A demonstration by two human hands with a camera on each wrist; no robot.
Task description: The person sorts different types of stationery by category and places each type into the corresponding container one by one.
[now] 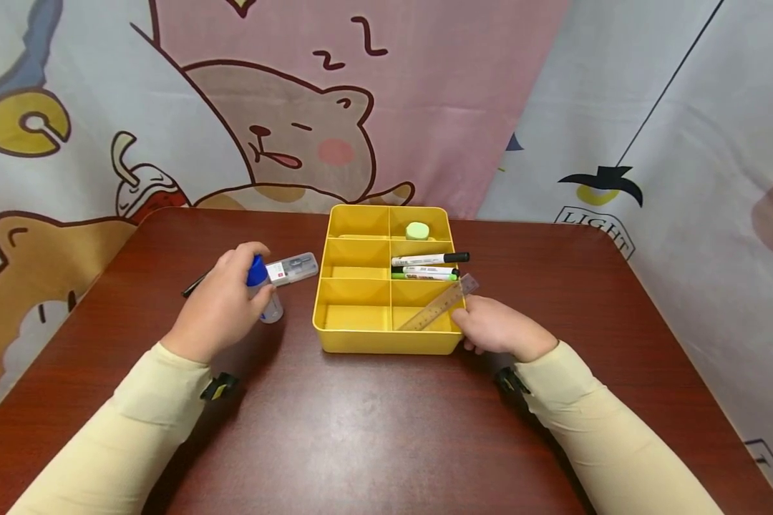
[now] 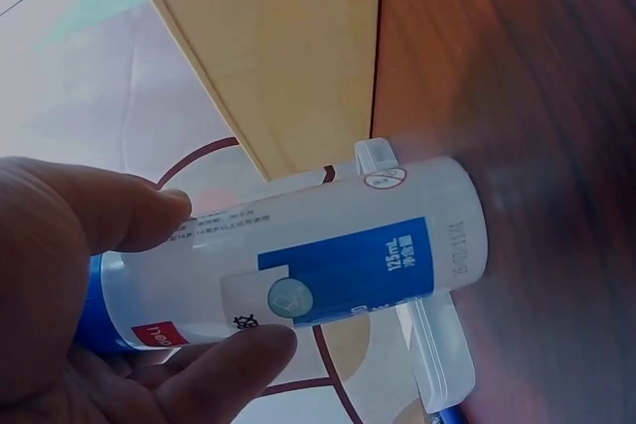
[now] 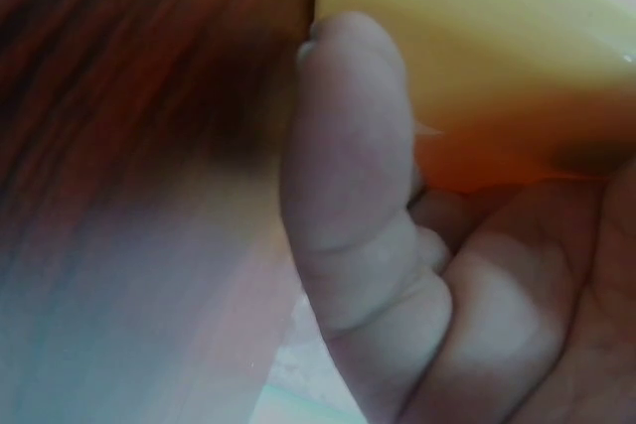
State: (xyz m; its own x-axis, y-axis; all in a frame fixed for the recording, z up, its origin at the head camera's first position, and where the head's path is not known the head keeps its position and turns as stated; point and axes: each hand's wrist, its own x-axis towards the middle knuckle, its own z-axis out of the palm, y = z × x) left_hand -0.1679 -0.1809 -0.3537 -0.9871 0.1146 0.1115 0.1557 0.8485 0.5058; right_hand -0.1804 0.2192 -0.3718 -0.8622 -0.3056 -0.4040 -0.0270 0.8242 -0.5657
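A clear bottle (image 2: 358, 255) with a blue cap (image 1: 256, 272) is grasped by the left hand (image 1: 219, 307), thumb on one side and fingers on the other. The bottle is held nearly upright, cap uppermost, on the left of a dark red-brown table (image 1: 386, 436); whether its base touches the tabletop cannot be told. A blue label marked 125mL is seen on its side.

The right front corner of a yellow organizer (image 1: 386, 343) is touched by the right hand (image 1: 499, 329); whether that corner is gripped or only touched cannot be told.

Just beyond the bottle, a clear case (image 1: 299, 267) with a white label is seen lying near the organizer's left side. A thin black pen (image 1: 195, 285) is partly hidden behind the left hand.

The organizer is divided into six compartments, two across and three deep. A clear ruler (image 1: 434, 307) is propped diagonally in the front right one, its upper end over the rim. Markers (image 1: 419, 260), with black and green caps, are laid across the middle right one. A pale green object (image 1: 417, 230) is set in the back right one.

Both forearms are covered by cream sleeves (image 1: 129, 429). The background is filled by a cartoon-printed curtain (image 1: 438, 107).
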